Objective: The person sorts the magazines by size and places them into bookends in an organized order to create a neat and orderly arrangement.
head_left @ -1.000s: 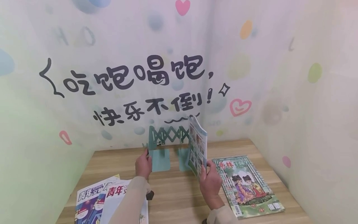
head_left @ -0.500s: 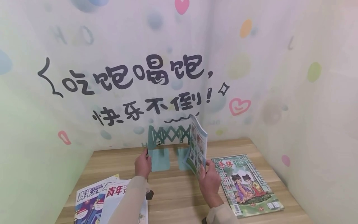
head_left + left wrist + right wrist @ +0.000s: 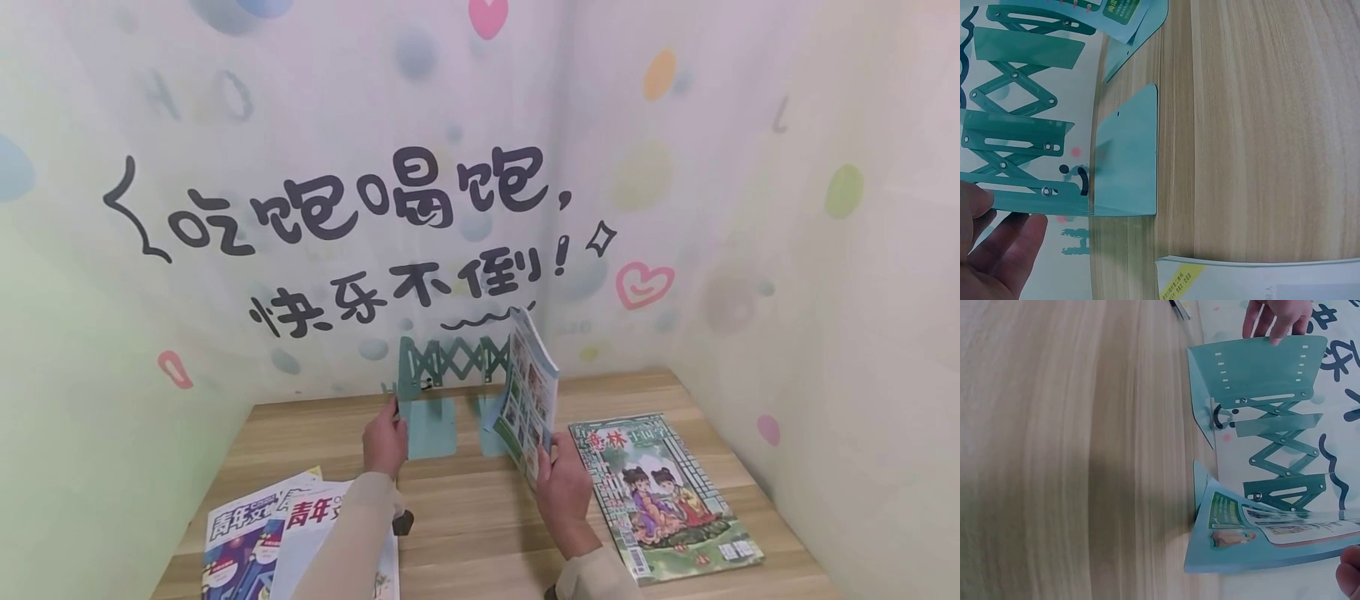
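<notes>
A green metal expandable bookend (image 3: 431,429) with scissor-like crossbars stands at the back of the table. My left hand (image 3: 385,444) pinches its left end plate; in the left wrist view the thumb lies on one side of the plate (image 3: 1041,203) and fingers on the other. My right hand (image 3: 564,492) grips a thin magazine (image 3: 534,392) by its near edge. The magazine stands roughly upright at the bookend's right end and hides that end plate. In the right wrist view, the magazine's lower corner (image 3: 1200,553) is beside the right base plate (image 3: 1199,478).
Flat on the right lies a magazine (image 3: 675,500) with two illustrated figures on its cover. Two overlapping magazines (image 3: 240,542) lie at the front left, partly behind my left sleeve (image 3: 348,533). A printed wall (image 3: 322,283) rises directly behind the wooden table (image 3: 465,517).
The magazine in my right hand has shifted slightly to the right, its upper near corner a little lower. My left hand stays on the bookend's end plate.
</notes>
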Available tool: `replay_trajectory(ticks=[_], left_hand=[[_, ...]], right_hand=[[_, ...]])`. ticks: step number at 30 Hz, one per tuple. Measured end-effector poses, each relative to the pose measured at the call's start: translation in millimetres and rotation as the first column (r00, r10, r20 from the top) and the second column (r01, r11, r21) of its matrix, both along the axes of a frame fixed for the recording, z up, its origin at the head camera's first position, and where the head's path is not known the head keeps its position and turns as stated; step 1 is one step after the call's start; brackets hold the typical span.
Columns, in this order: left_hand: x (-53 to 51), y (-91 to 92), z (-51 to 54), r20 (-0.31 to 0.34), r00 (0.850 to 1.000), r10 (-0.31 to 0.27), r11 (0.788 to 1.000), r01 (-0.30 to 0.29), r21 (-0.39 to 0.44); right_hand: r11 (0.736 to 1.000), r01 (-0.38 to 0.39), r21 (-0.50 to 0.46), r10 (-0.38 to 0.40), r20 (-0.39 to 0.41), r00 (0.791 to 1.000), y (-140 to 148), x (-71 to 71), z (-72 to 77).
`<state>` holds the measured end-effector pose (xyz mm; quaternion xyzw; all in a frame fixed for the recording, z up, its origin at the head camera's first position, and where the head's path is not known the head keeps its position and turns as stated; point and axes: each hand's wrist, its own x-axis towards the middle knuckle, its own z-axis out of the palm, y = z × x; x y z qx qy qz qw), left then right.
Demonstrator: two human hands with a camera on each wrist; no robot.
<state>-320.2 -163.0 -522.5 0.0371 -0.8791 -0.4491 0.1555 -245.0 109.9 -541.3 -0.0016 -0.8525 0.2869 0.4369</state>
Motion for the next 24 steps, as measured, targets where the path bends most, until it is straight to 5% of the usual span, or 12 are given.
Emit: replay_trajectory(ticks=[7,24], left_hand=[[0.8,0.4,1.9,0.01,1.0,0.006,1.0,-0.006,-0.002],[-1.5,0.3,-0.1,-0.011,1.0,0.005,1.0,-0.005,-0.003]], right_hand=[[0.994,-0.032,0.103,0.043,-0.104,0.994,-3,2.5,-1.9],[0.997,-0.056,0.059,0.061,-0.093,0.994,-12,-5.1,-3.3]])
